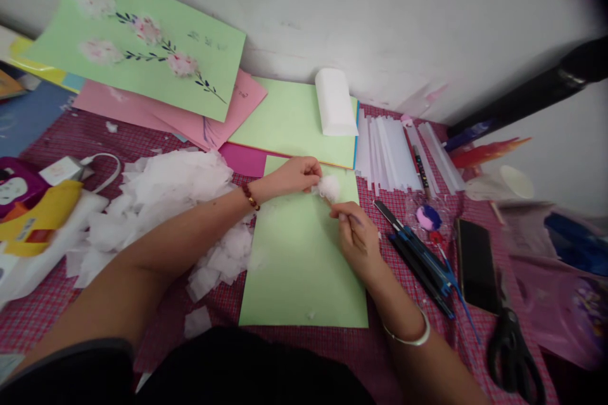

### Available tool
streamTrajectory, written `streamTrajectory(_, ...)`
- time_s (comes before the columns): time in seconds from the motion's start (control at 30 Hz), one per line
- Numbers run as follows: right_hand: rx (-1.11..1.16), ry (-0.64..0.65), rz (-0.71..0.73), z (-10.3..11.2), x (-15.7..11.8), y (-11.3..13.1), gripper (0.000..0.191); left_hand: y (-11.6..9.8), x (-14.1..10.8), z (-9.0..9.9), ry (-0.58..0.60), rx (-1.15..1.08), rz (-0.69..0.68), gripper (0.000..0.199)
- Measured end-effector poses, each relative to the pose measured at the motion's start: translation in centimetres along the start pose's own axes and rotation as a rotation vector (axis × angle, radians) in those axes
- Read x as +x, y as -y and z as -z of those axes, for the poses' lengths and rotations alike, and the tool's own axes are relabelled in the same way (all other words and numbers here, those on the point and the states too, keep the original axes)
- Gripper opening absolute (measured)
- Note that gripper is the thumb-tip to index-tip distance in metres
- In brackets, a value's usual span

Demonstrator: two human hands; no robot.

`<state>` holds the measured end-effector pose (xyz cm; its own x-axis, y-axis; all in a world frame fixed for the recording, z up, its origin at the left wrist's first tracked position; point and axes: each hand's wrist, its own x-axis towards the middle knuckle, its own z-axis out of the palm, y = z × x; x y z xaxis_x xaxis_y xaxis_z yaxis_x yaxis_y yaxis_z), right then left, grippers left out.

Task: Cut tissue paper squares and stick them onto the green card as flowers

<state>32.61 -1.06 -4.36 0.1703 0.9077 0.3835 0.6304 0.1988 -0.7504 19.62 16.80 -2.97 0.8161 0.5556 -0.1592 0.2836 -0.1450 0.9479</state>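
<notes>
A light green sheet of paper (304,266) lies in front of me. Near its top sits a small fluffy white tissue paper tuft (330,187). My left hand (304,175) is closed in a pinch at the tuft's left side, on what looks like a small piece of white tissue. My right hand (358,240) is closed around a thin stick; its tip points up toward the tuft's lower edge. Most of the stick is hidden by the fingers. Left of the sheet, a loose heap of white tissue squares (175,186) spreads under my left forearm.
A green card with tissue blossoms (156,44) leans at the back left. White glue sticks (387,152), several pens (422,266), a phone (476,266) and black scissors (513,354) lie at the right. A yellow glue gun (45,221) rests at the left; a white tissue stack (335,101) stands behind.
</notes>
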Motion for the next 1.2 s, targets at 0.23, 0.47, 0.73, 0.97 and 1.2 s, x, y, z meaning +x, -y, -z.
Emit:
streamTrajectory(0.23,-0.177,0.114,0.164,-0.2,-0.6,-0.2,0.036,-0.6,-0.3,0.7,0.043,-0.113,0.093,0.013)
streamTrajectory(0.47,0.049,-0.105,-0.016,0.0,-0.3,0.2,0.019,-0.5,-0.4,1.3,0.064,-0.151,0.084,0.011)
streamTrajectory(0.73,0.801,-0.301,-0.422,0.4,0.7,0.6,0.012,-2.4,-1.4,5.0,0.216,0.132,0.011,0.01)
streamTrajectory(0.97,0.78,-0.12,-0.467,-0.1,0.4,0.3,0.011,-3.0,-2.7,5.0,0.578,0.427,-0.044,0.033)
streamTrajectory(1.2,0.772,-0.085,-0.46,-0.2,0.3,-0.1,0.012,-1.5,-7.3,5.6,0.474,0.733,-0.294,0.029)
